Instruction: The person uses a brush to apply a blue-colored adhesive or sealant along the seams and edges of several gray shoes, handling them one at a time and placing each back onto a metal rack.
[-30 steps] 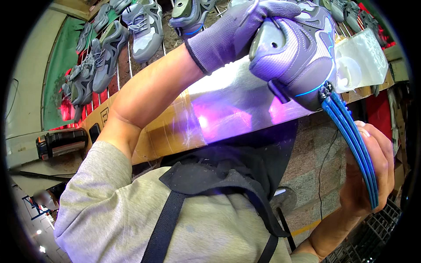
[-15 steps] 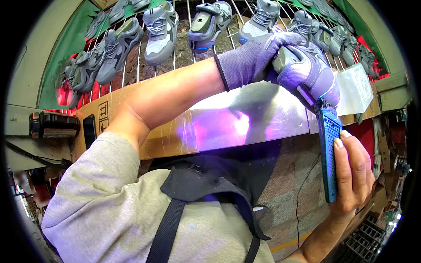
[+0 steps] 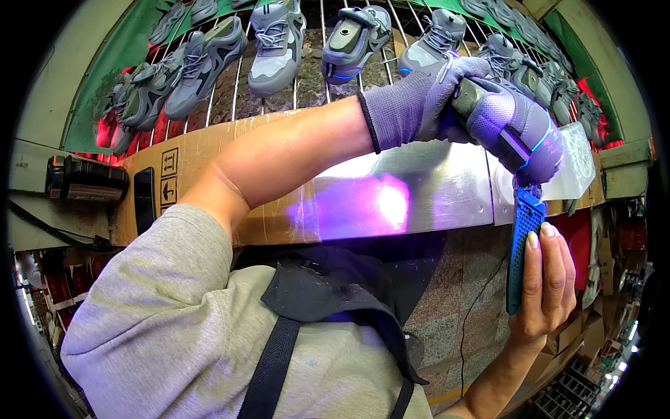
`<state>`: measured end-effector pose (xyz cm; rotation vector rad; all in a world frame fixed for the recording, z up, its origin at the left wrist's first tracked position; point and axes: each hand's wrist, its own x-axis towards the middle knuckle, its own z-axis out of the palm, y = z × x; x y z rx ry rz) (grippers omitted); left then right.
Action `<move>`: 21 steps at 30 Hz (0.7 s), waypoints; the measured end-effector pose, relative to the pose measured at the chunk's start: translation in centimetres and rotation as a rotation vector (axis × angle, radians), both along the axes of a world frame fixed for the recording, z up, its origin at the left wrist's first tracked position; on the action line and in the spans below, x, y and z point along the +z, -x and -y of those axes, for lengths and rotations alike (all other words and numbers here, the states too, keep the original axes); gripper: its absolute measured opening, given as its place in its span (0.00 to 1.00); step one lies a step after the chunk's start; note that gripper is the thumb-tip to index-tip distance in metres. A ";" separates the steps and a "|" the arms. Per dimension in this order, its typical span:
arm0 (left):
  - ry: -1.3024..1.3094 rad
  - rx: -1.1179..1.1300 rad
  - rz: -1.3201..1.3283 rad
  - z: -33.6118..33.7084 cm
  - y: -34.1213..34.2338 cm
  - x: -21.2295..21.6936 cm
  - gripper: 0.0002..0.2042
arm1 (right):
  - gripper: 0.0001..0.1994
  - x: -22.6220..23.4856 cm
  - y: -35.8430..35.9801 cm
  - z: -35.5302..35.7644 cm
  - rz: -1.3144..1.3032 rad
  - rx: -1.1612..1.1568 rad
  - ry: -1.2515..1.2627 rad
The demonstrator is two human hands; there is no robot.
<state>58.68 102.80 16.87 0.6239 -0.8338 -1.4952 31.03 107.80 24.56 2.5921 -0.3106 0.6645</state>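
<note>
My left hand (image 3: 450, 98), in a grey knit glove, is closed around the collar end of a grey shoe upper (image 3: 513, 119). An olive shoe last (image 3: 466, 96) fills that shoe's opening. The shoe is tilted, with its rounded end down to the right, and a blue line shows along its side. My bare right hand (image 3: 550, 283) grips a blue brush (image 3: 525, 244) by its long perforated handle. The brush stands nearly upright. Its dark bristles meet the lower edge of the shoe's rounded end. The left fingertips are partly hidden behind the shoe.
Several grey shoes (image 3: 278, 52) on lasts rest across metal bars (image 3: 321, 42) beyond my arms. Cardboard (image 3: 272, 209) and a shiny metal plate (image 3: 447, 188) edge the bench. A phone (image 3: 144, 201), a black device (image 3: 87, 178) and a translucent white container (image 3: 576, 164) lie near it.
The held shoe has shifted right and turned slightly. The brush has become more upright, with my right hand a little further left. The shoes on the bars have moved rightward.
</note>
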 end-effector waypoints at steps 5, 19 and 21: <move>-0.104 -0.057 -0.138 -1.4 -0.5 -0.1 0.15 | 0.13 -2.2 1.6 1.1 0.059 -0.061 -0.174; 0.703 0.258 0.945 -7.1 -3.0 -14.5 0.25 | 0.06 -11.6 -3.6 4.7 1.506 -0.039 -1.283; 0.694 0.244 0.903 -6.2 -2.9 -15.5 0.24 | 0.07 -11.3 -3.2 5.2 1.317 -0.410 -1.042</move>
